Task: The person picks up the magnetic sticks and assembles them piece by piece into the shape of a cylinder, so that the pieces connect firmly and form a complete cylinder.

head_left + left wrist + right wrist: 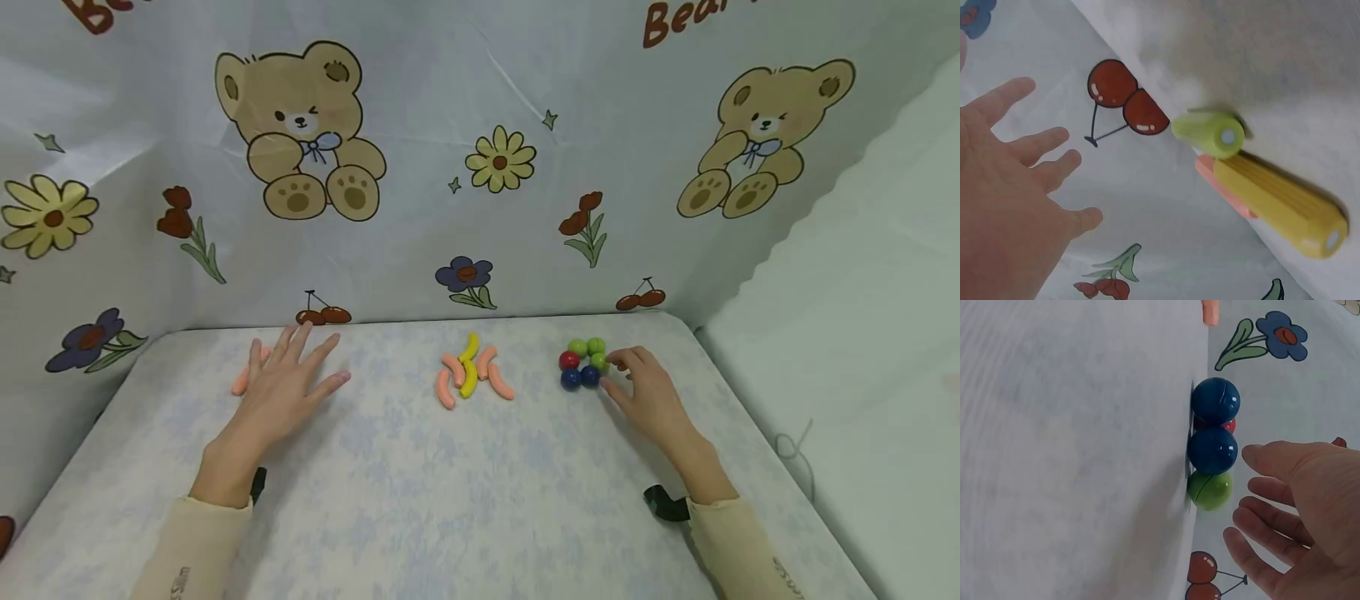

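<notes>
My left hand (279, 398) is spread over the left side of the table, holding nothing. It hides most of a group of small sticks; a pink stick (240, 382) pokes out beside it. From the left wrist, a green stick (1210, 134), a yellow stick (1282, 203) and part of a pink one (1225, 187) lie together. At the right, my right hand (654, 404) has its thumb and fingers parted beside a cluster of balls: green balls (577, 347), a red ball (569, 360) and two blue balls (1212, 450). The thumb is very close to one blue ball.
Between the hands lie several curved pink pieces (445, 389) and two curved yellow pieces (468, 379). A printed bear cloth (420, 108) rises behind the table (450, 500). White fabric (885, 350) hangs past the table's right edge.
</notes>
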A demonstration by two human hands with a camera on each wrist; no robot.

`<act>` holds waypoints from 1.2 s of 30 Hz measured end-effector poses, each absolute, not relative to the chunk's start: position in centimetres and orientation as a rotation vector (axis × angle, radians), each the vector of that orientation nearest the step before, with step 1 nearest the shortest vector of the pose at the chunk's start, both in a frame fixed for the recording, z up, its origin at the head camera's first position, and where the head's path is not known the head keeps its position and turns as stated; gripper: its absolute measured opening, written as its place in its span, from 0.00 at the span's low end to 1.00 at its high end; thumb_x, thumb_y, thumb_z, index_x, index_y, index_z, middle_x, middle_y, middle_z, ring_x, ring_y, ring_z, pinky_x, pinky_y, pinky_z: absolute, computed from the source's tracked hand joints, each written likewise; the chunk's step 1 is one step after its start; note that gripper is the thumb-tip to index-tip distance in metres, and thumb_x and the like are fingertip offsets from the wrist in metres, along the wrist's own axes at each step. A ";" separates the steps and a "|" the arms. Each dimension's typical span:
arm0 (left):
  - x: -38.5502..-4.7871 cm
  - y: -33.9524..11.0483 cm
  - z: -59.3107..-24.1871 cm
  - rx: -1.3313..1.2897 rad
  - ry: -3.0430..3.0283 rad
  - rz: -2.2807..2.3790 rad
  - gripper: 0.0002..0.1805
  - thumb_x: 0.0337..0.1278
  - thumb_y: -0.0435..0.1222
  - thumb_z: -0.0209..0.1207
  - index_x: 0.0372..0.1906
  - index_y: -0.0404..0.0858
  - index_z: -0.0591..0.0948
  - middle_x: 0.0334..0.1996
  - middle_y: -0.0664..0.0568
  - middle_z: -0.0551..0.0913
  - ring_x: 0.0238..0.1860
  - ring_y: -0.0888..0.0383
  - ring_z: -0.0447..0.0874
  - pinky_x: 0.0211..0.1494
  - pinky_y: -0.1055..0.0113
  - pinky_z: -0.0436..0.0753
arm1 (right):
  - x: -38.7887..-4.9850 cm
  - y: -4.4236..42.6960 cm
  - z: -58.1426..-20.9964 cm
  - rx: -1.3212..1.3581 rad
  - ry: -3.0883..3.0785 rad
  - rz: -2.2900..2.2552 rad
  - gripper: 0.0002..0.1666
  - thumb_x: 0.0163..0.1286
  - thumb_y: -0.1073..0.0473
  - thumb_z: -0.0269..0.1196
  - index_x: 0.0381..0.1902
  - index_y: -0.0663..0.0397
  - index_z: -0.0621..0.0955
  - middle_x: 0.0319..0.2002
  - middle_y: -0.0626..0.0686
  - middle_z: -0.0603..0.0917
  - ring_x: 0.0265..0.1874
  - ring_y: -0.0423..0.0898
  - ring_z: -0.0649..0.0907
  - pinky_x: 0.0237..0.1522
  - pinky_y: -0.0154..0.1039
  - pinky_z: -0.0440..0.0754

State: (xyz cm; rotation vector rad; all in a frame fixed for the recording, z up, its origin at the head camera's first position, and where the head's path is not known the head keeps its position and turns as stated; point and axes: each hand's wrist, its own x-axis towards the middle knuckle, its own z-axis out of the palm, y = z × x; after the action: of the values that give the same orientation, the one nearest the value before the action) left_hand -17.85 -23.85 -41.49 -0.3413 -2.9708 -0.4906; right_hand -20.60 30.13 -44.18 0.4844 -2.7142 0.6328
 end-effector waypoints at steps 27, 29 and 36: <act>-21.2 -17.1 -40.6 -0.449 -2.991 -0.470 0.33 0.76 0.55 0.59 0.74 0.38 0.75 0.74 0.32 0.71 0.77 0.34 0.64 0.77 0.29 0.56 | -20.5 28.7 -45.3 0.567 -2.665 0.814 0.19 0.67 0.64 0.75 0.53 0.63 0.83 0.47 0.59 0.87 0.46 0.57 0.86 0.44 0.54 0.89; -21.6 -15.1 -40.7 -0.454 -3.001 -0.500 0.29 0.74 0.52 0.62 0.67 0.35 0.81 0.66 0.36 0.80 0.68 0.37 0.76 0.72 0.36 0.71 | -20.5 28.7 -45.2 0.569 -2.658 0.829 0.19 0.66 0.65 0.75 0.52 0.63 0.83 0.47 0.59 0.87 0.47 0.58 0.87 0.43 0.54 0.89; -21.9 -8.9 -42.4 -0.374 -3.005 -0.735 0.12 0.71 0.42 0.67 0.38 0.36 0.85 0.29 0.48 0.84 0.25 0.56 0.75 0.31 0.63 0.75 | -20.2 28.3 -44.9 0.573 -2.708 0.873 0.19 0.66 0.65 0.76 0.51 0.62 0.81 0.48 0.59 0.87 0.49 0.57 0.87 0.46 0.51 0.89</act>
State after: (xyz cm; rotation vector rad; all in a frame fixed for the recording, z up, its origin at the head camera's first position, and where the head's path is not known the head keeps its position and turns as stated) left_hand -21.93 -8.91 -42.36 -0.3743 -3.0054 -0.7350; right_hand -20.21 28.27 -44.89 0.5728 -2.7075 0.8734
